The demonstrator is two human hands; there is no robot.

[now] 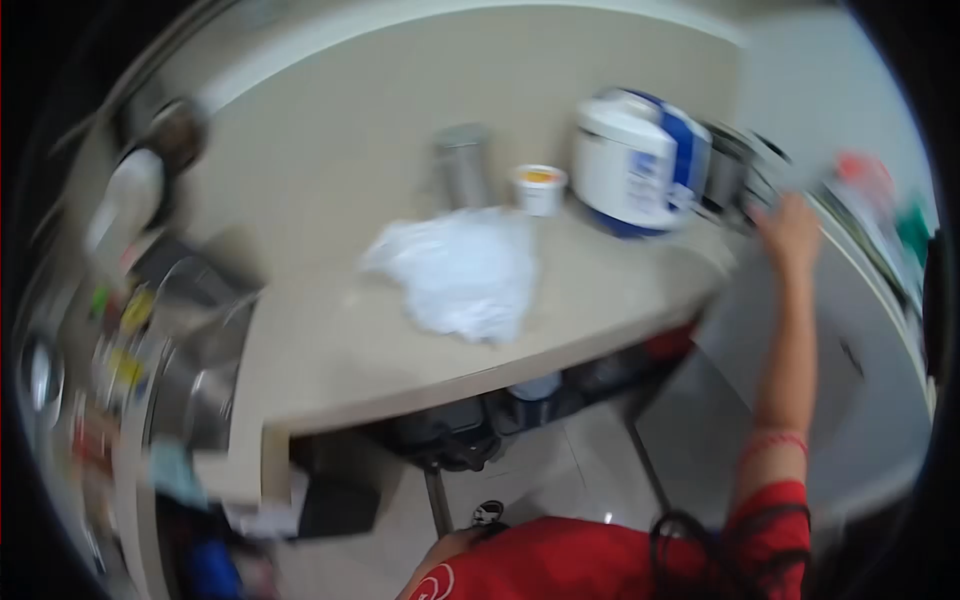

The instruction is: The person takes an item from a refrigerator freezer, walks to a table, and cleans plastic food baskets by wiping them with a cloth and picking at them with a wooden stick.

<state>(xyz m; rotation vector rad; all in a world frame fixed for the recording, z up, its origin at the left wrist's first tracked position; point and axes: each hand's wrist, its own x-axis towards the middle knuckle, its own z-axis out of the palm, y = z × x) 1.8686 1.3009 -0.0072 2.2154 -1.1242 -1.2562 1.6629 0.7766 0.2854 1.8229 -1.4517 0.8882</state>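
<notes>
My right hand (790, 235) reaches out at the right, beside a dark metal rack or pot (728, 175) at the counter's right end. Its fingers are blurred, and whether they touch or hold anything is unclear. My left hand does not show. A white and blue rice cooker (630, 165) stands just left of the dark item. Further left are a small white tub (540, 190) with an orange-yellow top and a grey metal cylinder (463, 168). In front of them lies a crumpled white plastic bag (460, 275) on the beige counter (330, 370).
At the left is a steel sink (205, 385) with blurred bottles and yellow and green items beyond it. Dark containers (450, 430) stand under the counter. A grey cabinet or appliance (810, 370) is at the right, with red and green items behind it.
</notes>
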